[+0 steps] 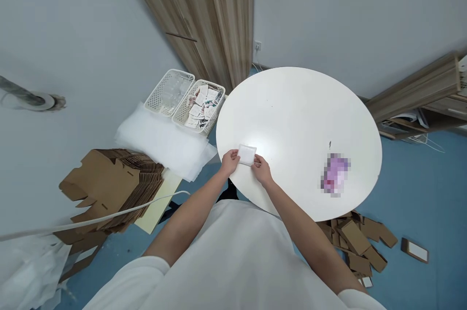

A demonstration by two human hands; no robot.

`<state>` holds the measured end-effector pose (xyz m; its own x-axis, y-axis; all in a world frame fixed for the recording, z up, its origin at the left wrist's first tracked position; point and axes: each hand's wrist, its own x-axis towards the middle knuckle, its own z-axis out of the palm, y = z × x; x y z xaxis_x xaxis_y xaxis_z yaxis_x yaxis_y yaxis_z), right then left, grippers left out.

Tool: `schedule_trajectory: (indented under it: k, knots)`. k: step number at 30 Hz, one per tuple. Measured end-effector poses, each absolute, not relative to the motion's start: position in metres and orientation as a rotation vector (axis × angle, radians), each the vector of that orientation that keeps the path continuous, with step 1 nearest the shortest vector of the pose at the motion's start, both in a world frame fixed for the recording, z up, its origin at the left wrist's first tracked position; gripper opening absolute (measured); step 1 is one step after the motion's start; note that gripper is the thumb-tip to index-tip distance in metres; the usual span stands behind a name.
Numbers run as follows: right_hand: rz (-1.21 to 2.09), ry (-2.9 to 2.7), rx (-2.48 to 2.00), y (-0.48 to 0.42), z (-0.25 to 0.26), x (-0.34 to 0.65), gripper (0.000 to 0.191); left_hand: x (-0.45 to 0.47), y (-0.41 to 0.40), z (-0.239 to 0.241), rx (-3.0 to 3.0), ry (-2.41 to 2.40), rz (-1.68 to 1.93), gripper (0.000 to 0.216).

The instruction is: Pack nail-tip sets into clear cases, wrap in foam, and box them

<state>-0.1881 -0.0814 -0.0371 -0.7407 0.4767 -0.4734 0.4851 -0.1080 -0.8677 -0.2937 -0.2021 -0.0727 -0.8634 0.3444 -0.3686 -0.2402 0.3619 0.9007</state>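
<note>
A small white padded pouch [247,154] lies at the near left edge of a round white table [292,115]. My left hand [229,162] pinches its left side and my right hand [261,169] pinches its right side, fingers closed on it. A blurred pink and purple item [334,173] sits on the table to the right, well apart from both hands.
Two white mesh baskets [170,92] [200,105] stand on the floor left of the table, beside sheets of white foam [164,142]. A stack of flat cardboard boxes [116,188] lies at left. Folded small cartons [359,242] lie under the table's right. A wooden cabinet [207,23] stands behind.
</note>
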Motion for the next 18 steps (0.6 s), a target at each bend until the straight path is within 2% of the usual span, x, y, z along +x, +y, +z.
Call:
schedule_trajectory:
  k: [5, 10, 15, 18]
  knots:
    - [-2.074, 2.048, 1.134, -0.099, -0.038, -0.244, 0.057, -0.347, -0.214, -0.074, 0.09, 2.232, 1.513, 0.03]
    - [-2.179, 1.974, 1.152, -0.114, -0.031, -0.301, 0.063, -0.402, -0.219, -0.068, 0.234, 2.304, 1.432, 0.023]
    - [-2.142, 2.027, 1.224, -0.116, -0.03, -0.342, 0.065, -0.442, -0.217, -0.062, 0.54, 2.334, 1.256, 0.041]
    - [-2.074, 2.095, 1.239, -0.112, -0.031, -0.353, 0.066, -0.453, -0.211, -0.061, 0.661, 2.404, 1.152, 0.044]
